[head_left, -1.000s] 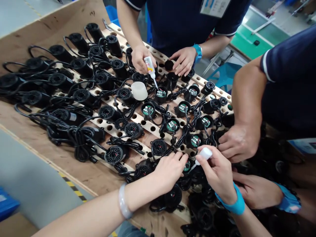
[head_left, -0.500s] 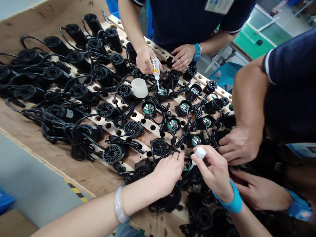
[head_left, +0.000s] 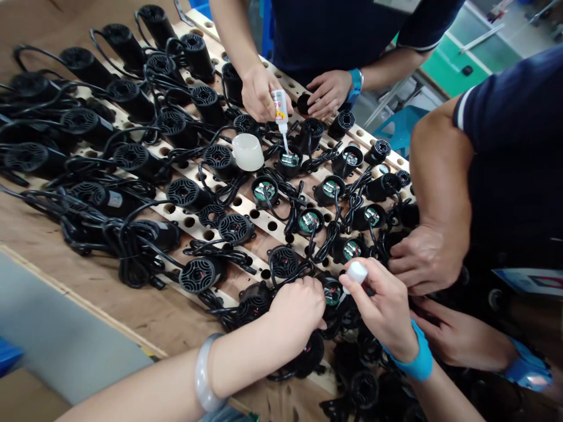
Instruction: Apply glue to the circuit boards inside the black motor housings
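My left hand (head_left: 298, 310), with a pale bangle on the wrist, is closed with its curled fingers at the left rim of an open black round housing (head_left: 331, 300). A green circuit board shows inside this housing; my fingertips are partly hidden. My right hand (head_left: 389, 310), wearing a blue wrist strap, is shut on a small white glue bottle (head_left: 356, 272). The bottle's thin nozzle points down and left, at the right side of the same housing. Just above stands another open housing with a circuit board (head_left: 352, 249).
Many black housings (head_left: 200, 275) with vented tops and bundled cables stand on drilled wooden strips (head_left: 259, 220) in a wooden crate. Across, a co-worker's hand (head_left: 264, 97) holds another glue bottle (head_left: 280, 108) over a housing. A translucent cup (head_left: 247, 152) sits nearby. Another co-worker's fist (head_left: 426, 258) is at right.
My left hand has shifted slightly left and down, its fingers more tucked in. My right hand and its glue bottle look nearly the same. The view has shifted a little.
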`<state>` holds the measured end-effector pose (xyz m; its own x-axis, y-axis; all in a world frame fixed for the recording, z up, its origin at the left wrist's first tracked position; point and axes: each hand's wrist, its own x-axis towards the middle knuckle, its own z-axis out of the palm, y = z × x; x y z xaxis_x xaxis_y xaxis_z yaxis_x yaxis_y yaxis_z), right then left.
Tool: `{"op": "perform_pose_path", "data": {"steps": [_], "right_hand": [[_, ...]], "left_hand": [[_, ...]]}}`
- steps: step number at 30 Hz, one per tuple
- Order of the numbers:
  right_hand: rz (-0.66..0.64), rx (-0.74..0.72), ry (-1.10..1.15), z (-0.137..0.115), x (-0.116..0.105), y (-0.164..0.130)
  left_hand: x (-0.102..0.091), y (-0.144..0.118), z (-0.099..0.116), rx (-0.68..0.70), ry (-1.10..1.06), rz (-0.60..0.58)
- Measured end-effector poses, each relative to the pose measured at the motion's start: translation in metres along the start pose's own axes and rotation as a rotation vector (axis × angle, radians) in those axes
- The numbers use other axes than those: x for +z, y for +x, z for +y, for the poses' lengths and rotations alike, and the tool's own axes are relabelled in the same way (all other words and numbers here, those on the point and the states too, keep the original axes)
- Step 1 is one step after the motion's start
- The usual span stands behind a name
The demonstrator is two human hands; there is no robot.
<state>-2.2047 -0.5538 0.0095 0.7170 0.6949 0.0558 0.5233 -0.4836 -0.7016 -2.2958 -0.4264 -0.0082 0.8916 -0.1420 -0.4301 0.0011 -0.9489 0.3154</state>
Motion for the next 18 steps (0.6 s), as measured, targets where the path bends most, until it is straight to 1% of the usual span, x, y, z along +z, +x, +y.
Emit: {"op": "perform_pose_path", "data": {"steps": [3, 10, 14, 18], "right_hand": [[-0.001, -0.005, -0.010, -0.002, 0.001, 0.001], [-0.006, 0.003, -0.054, -0.005, 0.001, 0.000], [0.009, 0.014, -0.075, -0.008, 0.001, 0.000], [0.006, 0.023, -0.084, -0.012, 0.005, 0.002]], "left_hand": [[0.000, -0.001, -0.001, 0.019, 0.014, -0.001], [-0.006, -0.005, -0.006, 0.001, -0.066, -0.031], [-0.017, -0.011, -0.006, -0.005, -0.087, -0.086], [-0.032, -0.029, -0.008, -0.095, -0.070, -0.172]]}}
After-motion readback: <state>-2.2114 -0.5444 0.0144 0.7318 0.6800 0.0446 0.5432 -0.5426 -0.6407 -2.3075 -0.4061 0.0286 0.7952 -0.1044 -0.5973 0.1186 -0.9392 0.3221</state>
